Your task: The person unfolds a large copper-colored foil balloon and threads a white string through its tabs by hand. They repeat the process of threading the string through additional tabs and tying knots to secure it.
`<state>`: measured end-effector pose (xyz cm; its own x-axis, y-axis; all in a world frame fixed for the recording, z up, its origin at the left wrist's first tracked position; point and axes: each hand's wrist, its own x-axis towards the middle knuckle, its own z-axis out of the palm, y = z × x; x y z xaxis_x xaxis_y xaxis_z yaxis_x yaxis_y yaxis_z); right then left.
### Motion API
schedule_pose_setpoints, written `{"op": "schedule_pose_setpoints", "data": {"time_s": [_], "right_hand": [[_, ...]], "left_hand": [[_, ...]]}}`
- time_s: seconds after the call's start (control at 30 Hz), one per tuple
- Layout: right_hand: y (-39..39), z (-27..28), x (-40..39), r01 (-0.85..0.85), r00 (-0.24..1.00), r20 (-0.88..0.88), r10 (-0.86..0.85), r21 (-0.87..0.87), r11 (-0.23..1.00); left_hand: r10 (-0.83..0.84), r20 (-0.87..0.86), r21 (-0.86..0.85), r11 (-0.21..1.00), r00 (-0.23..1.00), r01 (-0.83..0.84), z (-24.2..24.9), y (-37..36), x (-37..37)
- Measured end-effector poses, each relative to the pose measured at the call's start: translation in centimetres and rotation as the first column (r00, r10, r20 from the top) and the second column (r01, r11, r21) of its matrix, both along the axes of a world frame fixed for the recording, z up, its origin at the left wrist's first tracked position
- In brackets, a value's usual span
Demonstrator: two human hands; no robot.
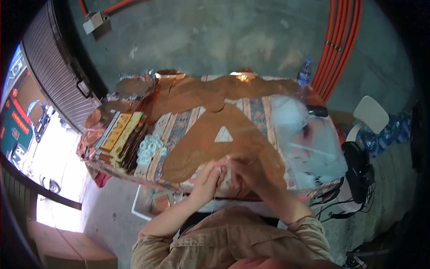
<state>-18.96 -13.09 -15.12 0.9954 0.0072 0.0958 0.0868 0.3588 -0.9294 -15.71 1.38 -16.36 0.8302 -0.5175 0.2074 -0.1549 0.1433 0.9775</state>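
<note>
My left hand (207, 180) and my right hand (245, 171) meet over the near edge of a large brown sheet (197, 143), which has a triangular hole in it. The left fingers are curled against a small pale, crumpled piece (225, 180) whose kind I cannot make out. Blurred by motion, the right hand bends over the same spot, its fingertips close to the left ones. A thin thread-like line hangs below the left hand. To the left of the sheet lies a heap of white rings (150, 149).
Stacked yellow-and-brown packets (123, 136) lie at the table's left. Clear plastic bags (311, 150) and a dark object (317, 110) cover the right side. A water bottle (305, 72) stands at the back. A white chair (371, 114) is at the right, a white tray (139, 202) below the table edge.
</note>
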Motion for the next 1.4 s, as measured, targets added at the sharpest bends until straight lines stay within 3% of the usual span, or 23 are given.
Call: {"op": "schedule_pose_setpoints", "data": {"time_s": [0.07,0.1,0.17,0.23,0.27,0.33,0.47,0.5,0.53,0.57,0.63,0.77,0.83,0.87,0.93,0.97,1.07,1.1,1.17,1.27,1.3,1.37,1.4], "right_hand": [[-0.2,-1.1,0.6,0.067,0.994,0.085,-0.066,0.001,0.998],[-0.5,-1.6,1.3,0.346,0.870,0.460,-0.177,-0.313,0.885],[-1.2,-1.7,1.3,0.674,0.601,0.793,-0.101,-0.434,0.598],[-2.2,-1.3,-0.5,0.181,0.945,0.315,0.084,-0.722,0.668],[-2.3,-1.0,-0.9,0.201,0.942,0.328,0.073,-0.724,0.659],[-2.8,-0.3,-1.8,-0.414,0.909,-0.141,0.392,-0.402,0.817],[-2.4,-1.1,-1.7,-0.360,0.928,-0.130,0.349,-0.080,0.929],[-2.0,-2.1,-1.0,-0.042,0.990,0.115,0.076,-0.272,0.961],[-1.6,-2.8,-0.6,0.311,0.904,0.397,-0.160,-0.350,0.884],[-1.7,-3.1,-1.0,0.282,0.910,0.392,-0.133,-0.352,0.892],[-3.4,-2.9,-1.7,0.034,0.976,0.173,0.131,-0.721,0.692],[-2.4,-1.3,-3.8,-0.345,0.914,-0.057,0.402,-0.631,0.695],[-1.7,-1.3,-4.6,-0.206,0.969,-0.143,0.199,-0.039,0.978],[-1.7,-1.4,-4.4,-0.225,0.964,-0.152,0.219,-0.023,0.974],[-2.2,-1.0,-3.9,0.035,0.998,0.065,-0.016,-0.298,0.954],[-1.9,-1.1,-3.6,0.285,0.936,0.332,-0.115,-0.526,0.801],[-2.6,-2.2,-4.2,0.271,0.947,0.318,-0.050,-0.704,0.656],[-2.7,-2.2,-4.7,0.270,0.953,0.293,-0.077,-0.709,0.652],[-2.7,-1.7,-5.1,-0.231,0.967,-0.168,0.190,-0.272,0.934],[-2.3,0.5,-5.1,-0.170,0.968,-0.194,0.160,-0.037,0.985],[-2.4,-0.1,-4.8,-0.170,0.965,-0.206,0.160,-0.033,0.985],[-2.5,-1.9,-3.6,0.204,0.960,0.266,-0.084,-0.465,0.861],[-2.5,-1.7,-3.9,0.198,0.962,0.263,-0.079,-0.464,0.864]], "left_hand": [[0.037,0.199,0.138,0.988,0.979,-0.066,-1.0,0.0,-0.2],[-0.051,0.331,0.291,0.955,0.942,-0.051,-1.7,0.6,0.3],[-0.084,0.331,0.323,0.946,0.940,-0.030,0.6,1.1,-0.2],[-0.121,0.317,0.363,0.932,0.941,-0.003,0.9,1.6,0.1],[-0.110,0.287,0.342,0.940,0.952,0.006,0.2,2.1,0.8],[-0.127,0.265,0.313,0.949,0.956,0.039,-0.7,1.5,1.2],[-0.219,0.310,0.222,0.963,0.925,0.153,-1.1,0.9,0.5],[-0.280,0.300,0.324,0.929,0.912,0.179,-1.1,1.0,0.3],[-0.343,0.277,0.426,0.881,0.897,0.205,-1.1,1.3,0.0],[-0.371,0.205,0.396,0.878,0.906,0.270,-0.6,1.5,0.0],[-0.327,0.246,0.302,0.920,0.912,0.249,-0.6,1.7,0.5],[-0.297,0.219,0.236,0.940,0.929,0.245,-2.9,1.6,1.3],[-0.278,0.242,0.187,0.953,0.930,0.236,-3.1,0.2,0.6],[-0.329,0.269,0.141,0.943,0.905,0.301,-3.1,0.1,0.4],[-0.410,0.193,0.234,0.901,0.891,0.364,-2.9,0.3,-0.3],[-0.490,0.130,0.312,0.846,0.862,0.433,-2.8,0.2,-0.4],[-0.351,0.355,0.236,0.930,0.866,0.280,-2.5,0.8,0.0],[-0.375,0.331,0.232,0.922,0.866,0.311,-2.4,1.1,0.4],[-0.383,0.097,0.194,0.913,0.919,0.360,-2.8,1.5,1.6],[-0.469,0.000,0.190,0.867,0.883,0.460,-3.5,0.5,0.2],[-0.544,0.180,0.334,0.817,0.819,0.470,-2.8,0.5,0.0],[-0.504,0.162,0.308,0.843,0.848,0.442,-1.8,0.8,-0.1],[-0.460,0.153,0.289,0.867,0.875,0.406,-1.6,1.0,-0.1]]}}
